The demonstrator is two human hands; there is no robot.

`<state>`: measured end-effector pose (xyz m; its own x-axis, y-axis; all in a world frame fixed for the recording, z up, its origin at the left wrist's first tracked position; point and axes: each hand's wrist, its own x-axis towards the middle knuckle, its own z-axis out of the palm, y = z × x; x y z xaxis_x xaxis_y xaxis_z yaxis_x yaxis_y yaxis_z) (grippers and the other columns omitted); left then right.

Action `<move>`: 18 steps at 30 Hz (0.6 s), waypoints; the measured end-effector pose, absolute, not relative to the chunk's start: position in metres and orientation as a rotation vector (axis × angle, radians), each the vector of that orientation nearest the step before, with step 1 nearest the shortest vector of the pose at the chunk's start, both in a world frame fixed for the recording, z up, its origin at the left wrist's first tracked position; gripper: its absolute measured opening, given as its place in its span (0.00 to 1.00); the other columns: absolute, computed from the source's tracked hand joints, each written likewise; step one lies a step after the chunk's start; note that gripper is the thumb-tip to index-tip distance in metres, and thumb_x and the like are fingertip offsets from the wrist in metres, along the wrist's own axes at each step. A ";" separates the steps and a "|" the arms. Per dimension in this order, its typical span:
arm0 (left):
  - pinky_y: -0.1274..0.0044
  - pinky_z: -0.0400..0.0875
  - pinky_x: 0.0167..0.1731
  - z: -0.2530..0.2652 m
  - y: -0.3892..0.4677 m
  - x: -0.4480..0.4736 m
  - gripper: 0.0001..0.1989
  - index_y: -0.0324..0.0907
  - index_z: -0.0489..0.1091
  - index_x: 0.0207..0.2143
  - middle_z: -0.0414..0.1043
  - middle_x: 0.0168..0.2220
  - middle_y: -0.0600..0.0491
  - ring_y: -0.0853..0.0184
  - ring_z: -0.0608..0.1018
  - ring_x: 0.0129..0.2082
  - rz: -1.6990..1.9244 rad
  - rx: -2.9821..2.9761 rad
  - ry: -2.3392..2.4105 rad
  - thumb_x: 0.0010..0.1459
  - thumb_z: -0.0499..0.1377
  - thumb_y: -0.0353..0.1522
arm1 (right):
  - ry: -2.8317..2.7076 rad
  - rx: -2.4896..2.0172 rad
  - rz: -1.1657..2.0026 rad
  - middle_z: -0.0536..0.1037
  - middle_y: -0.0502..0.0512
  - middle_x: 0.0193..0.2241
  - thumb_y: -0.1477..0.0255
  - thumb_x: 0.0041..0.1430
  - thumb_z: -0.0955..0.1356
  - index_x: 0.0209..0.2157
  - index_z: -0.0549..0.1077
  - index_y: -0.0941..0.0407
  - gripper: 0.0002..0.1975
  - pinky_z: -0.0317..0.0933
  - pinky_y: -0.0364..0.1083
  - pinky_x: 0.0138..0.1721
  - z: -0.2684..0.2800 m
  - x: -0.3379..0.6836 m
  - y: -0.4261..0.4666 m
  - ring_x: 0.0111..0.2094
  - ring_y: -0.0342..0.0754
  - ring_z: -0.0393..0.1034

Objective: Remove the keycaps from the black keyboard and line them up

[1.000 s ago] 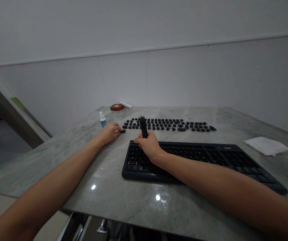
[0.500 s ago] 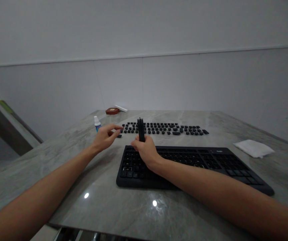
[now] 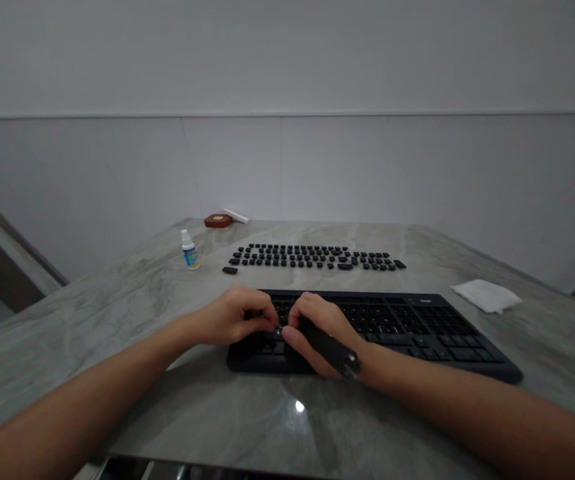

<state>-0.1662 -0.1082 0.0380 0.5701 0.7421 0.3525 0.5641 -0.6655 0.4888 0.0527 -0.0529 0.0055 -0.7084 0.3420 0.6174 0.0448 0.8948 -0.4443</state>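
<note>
Head view: the black keyboard (image 3: 417, 313) lies on the gray table (image 3: 132, 333), from the lower center toward the lower right of the frame. Left hand (image 3: 240, 317): fingers curled, thumb and fingertips drawn together over the keyboard's left end; whether they grip a small part cannot be told. Right hand (image 3: 325, 327): closed around a black tool (image 3: 328, 345), which slants toward the lower right; its thumb tip is just beside the left fingertips. Loose black keycaps (image 3: 292, 257) form rows at frame center, beyond the keyboard. White bottle (image 3: 190, 253): upright, left of the rows. White cloth (image 3: 486, 295): right of frame. Reddish-brown box (image 3: 218, 221): left of center, at the table's far edge.
</note>
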 end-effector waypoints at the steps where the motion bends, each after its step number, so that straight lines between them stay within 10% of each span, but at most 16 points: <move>1: 0.81 0.68 0.31 0.038 -0.108 -0.168 0.04 0.37 0.75 0.34 0.76 0.29 0.52 0.72 0.75 0.28 0.748 2.490 1.034 0.60 0.59 0.26 | -2.347 -0.242 0.442 0.70 0.51 0.29 0.74 0.57 0.66 0.33 0.66 0.56 0.03 0.56 0.45 0.35 0.003 0.052 -0.054 0.31 0.45 0.63; 18: 0.80 0.68 0.33 0.042 -0.104 -0.177 0.04 0.37 0.75 0.33 0.74 0.32 0.51 0.70 0.74 0.31 0.519 2.398 0.936 0.60 0.60 0.28 | -2.552 -0.030 -0.008 0.70 0.54 0.30 0.78 0.63 0.62 0.34 0.70 0.59 0.06 0.51 0.47 0.36 -0.003 0.048 -0.054 0.33 0.47 0.59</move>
<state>-0.1773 -0.1038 0.0420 0.6894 0.7062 0.1614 0.5113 -0.6322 0.5821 0.0485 -0.0540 -0.0032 -0.8311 0.0200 0.5557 0.0236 0.9997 -0.0006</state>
